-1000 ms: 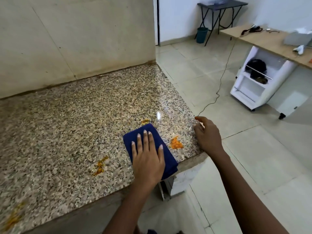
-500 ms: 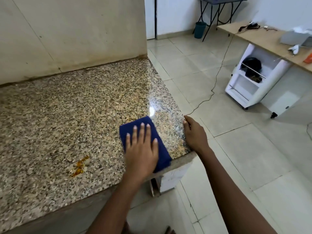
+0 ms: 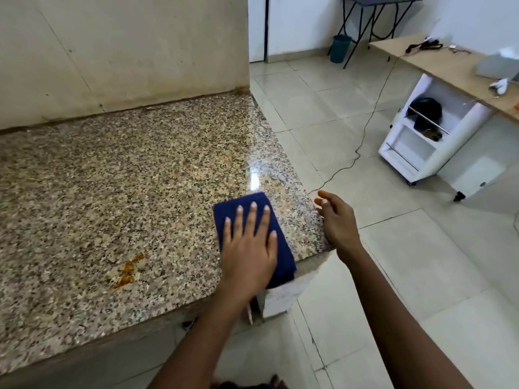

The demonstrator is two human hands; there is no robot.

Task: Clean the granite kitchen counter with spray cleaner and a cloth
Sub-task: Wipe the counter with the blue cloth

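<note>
The speckled granite counter (image 3: 126,192) fills the left half of the view. A folded dark blue cloth (image 3: 241,200) lies at its front right corner. My left hand (image 3: 248,254) presses flat on the cloth with fingers spread. My right hand (image 3: 338,223) hovers cupped just off the counter's right edge, fingers apart, with an orange tint on the fingertips. An orange smear (image 3: 129,272) sits on the granite left of the cloth. No spray cleaner is in view.
A beige wall (image 3: 112,51) backs the counter. To the right is tiled floor with a thin black cable (image 3: 362,141), a white wheeled cart (image 3: 427,136) under a wooden table (image 3: 449,66), a teal bin (image 3: 340,48) and a black folding table (image 3: 376,1).
The cloth under my left hand slid right over the orange blob near the edge, which no longer shows. My right hand came off the counter edge and now hovers beside it.
</note>
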